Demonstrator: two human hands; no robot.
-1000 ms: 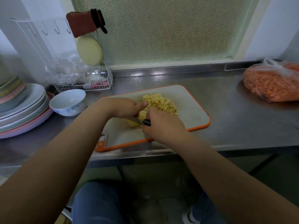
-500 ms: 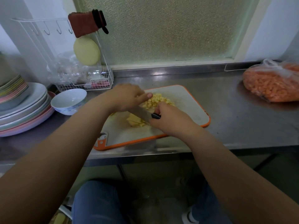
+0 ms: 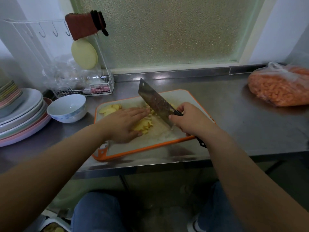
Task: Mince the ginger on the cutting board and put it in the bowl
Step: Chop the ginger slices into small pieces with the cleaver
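Right hand [image 3: 189, 120] gripping cleaver [image 3: 154, 99], blade now lifted clear; left hand [image 3: 124, 122] newly flattened on ginger [image 3: 143, 125] mid-board [image 3: 182, 96]. Mincing unfinished; bowl [image 3: 67, 108] at nine o'clock.

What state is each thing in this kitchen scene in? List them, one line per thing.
Cleaver: raised, tilted, gripped by the right hand.
Left hand: flat, fingers straight, resting on ginger pieces.
Ginger slices: uncut, at the cutting board's far left corner.
Bowl: upright, empty.
Plates: stacked.
Carrot bag: lying on the counter.
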